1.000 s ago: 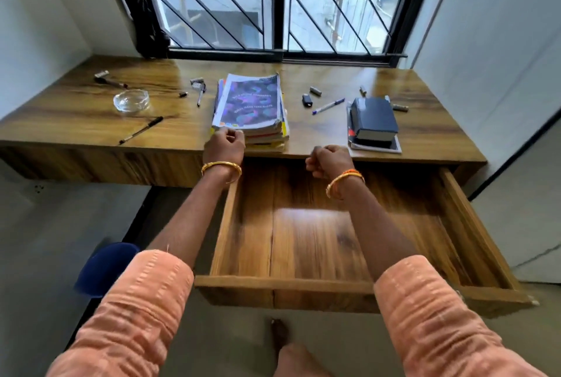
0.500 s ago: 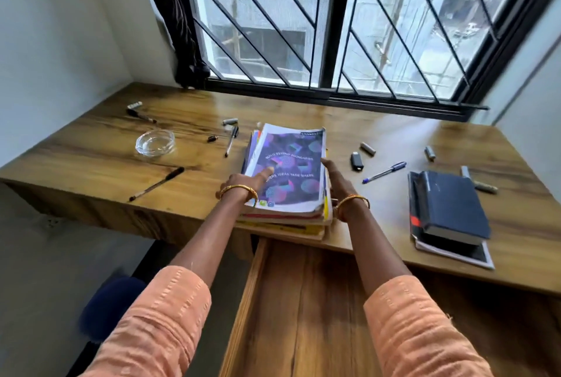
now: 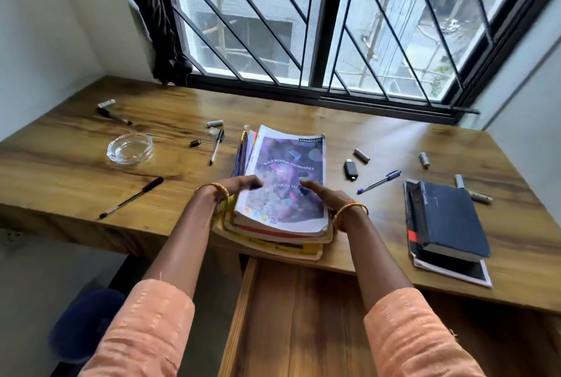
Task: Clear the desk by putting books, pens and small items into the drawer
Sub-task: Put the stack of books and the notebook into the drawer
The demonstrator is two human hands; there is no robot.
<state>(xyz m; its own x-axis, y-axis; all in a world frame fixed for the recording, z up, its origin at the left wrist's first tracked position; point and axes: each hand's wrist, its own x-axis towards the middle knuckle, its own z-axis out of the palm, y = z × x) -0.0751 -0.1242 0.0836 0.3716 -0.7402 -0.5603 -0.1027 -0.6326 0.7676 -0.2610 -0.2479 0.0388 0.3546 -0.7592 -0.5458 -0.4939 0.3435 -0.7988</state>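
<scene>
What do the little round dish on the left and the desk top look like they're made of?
The round dish looks like clear, glossy glass: the wood shows through it and its thick rim catches highlights. The desk top looks like wood or a wood-grain laminate, smooth and semi-glossy, with streaked grain and window glare; which one is unclear.

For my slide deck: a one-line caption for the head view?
Both hands, left hand and right hand, grasp the book stack above the open drawer.
</scene>
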